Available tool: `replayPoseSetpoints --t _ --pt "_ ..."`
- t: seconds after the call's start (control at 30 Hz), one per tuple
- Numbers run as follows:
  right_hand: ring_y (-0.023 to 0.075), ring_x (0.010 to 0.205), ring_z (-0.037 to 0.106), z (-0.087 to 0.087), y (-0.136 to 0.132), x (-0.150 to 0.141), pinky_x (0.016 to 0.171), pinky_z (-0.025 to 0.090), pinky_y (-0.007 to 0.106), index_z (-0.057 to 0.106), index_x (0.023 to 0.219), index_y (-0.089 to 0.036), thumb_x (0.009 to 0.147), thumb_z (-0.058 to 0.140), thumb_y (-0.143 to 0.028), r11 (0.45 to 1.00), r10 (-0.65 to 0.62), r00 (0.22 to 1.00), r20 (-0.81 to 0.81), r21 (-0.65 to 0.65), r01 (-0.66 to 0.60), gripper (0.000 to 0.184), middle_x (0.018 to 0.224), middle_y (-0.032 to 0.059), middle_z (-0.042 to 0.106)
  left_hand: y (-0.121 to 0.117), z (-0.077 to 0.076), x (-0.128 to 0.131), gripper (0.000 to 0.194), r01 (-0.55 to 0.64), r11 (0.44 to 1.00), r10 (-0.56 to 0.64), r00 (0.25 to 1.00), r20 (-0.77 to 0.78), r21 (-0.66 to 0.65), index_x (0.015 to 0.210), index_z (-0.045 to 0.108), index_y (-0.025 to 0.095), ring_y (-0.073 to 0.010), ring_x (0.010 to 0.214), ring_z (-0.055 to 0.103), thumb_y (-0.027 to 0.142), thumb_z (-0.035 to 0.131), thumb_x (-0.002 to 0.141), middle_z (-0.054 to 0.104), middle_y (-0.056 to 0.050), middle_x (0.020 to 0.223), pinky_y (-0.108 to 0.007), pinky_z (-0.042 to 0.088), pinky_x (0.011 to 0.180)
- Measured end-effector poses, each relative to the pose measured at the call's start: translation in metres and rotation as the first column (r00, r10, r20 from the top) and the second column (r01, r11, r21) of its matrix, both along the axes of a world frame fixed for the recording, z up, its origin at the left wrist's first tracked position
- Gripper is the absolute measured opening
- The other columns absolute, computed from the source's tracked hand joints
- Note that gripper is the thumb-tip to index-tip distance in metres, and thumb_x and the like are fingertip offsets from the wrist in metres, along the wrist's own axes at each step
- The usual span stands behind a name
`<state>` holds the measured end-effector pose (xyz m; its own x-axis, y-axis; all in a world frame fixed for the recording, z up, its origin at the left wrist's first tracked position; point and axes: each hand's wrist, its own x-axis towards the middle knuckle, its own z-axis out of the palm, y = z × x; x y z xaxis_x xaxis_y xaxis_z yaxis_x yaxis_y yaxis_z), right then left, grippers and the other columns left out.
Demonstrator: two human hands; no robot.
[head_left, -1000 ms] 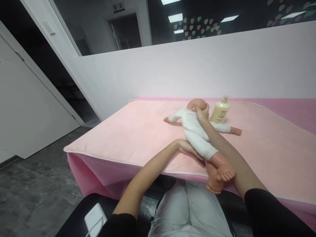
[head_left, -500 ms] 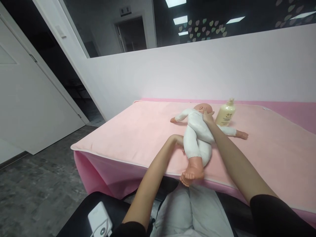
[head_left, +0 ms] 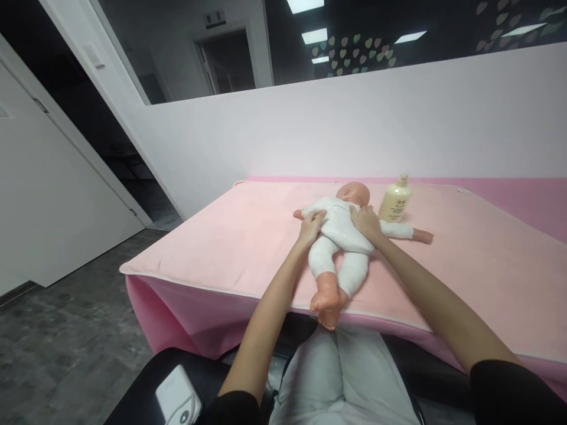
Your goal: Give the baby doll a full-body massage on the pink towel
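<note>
A baby doll [head_left: 340,227] with a white cloth body and tan vinyl head, hands and feet lies lengthwise before me on a pink blanket. Its face does not show; one ear is visible, and its feet cross near the table's front edge. My left hand [head_left: 312,227] grips the left side of the doll's torso below the arm. On the torso's other side, my right hand [head_left: 367,222] holds the doll with the thumb towards its middle. Just beyond my right hand stands a pale yellow pump bottle [head_left: 394,202], close to the doll's outstretched arm.
The pink blanket [head_left: 212,236] covers a table against a white half wall [head_left: 310,136] with dark glass above. A white phone-like device [head_left: 178,392] with a cord lies on a black seat at lower left. A white door [head_left: 53,206] is further left.
The doll has rolled flatter, and its legs have moved apart at the thighs. My left hand has moved from beside its hip up to its torso; my right hand has shifted down from near its head.
</note>
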<state>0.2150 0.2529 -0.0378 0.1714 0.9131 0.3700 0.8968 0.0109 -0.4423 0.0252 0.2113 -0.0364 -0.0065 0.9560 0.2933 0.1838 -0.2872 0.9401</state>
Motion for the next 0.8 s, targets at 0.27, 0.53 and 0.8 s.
replayPoseSetpoints --t 0.27,0.53,0.8 --pt "0.0274 0.112 0.051 -0.015 -0.038 0.011 0.101 0.037 0.040 0.058 0.116 -0.010 0.089 0.036 -0.033 0.977 0.163 0.984 -0.069 0.147 -0.152 0.042 0.114 0.0167 0.059 0.002 -0.017 -0.003 0.058 0.075 0.997 -0.075 0.968 -0.240 -0.008 0.138 0.046 0.021 -0.0233 0.107 0.060 0.040 0.056 0.084 0.057 -0.008 0.133 -0.039 0.044 0.100" --pt "0.0358 0.114 0.051 0.008 -0.059 0.028 0.100 0.036 0.051 0.047 0.134 -0.019 0.081 0.050 -0.053 0.976 0.046 0.957 -0.286 -0.190 -0.103 0.062 0.125 0.0194 0.048 -0.002 -0.022 0.001 0.056 -0.113 0.993 0.117 0.959 -0.257 0.032 0.141 0.038 0.015 -0.0230 0.106 0.061 0.023 0.049 0.087 0.058 -0.012 0.132 -0.039 0.045 0.097" --pt "0.0279 0.119 0.049 -0.001 -0.042 0.035 0.106 0.035 0.045 0.056 0.116 -0.017 0.066 0.062 -0.034 0.975 0.223 0.787 -0.576 0.119 -0.189 0.053 0.126 0.0133 0.052 -0.008 -0.022 0.011 0.045 -0.079 0.988 0.131 0.889 -0.439 0.136 0.135 0.044 0.013 -0.0243 0.125 0.052 0.030 0.033 0.095 0.053 -0.013 0.138 -0.039 0.040 0.104"
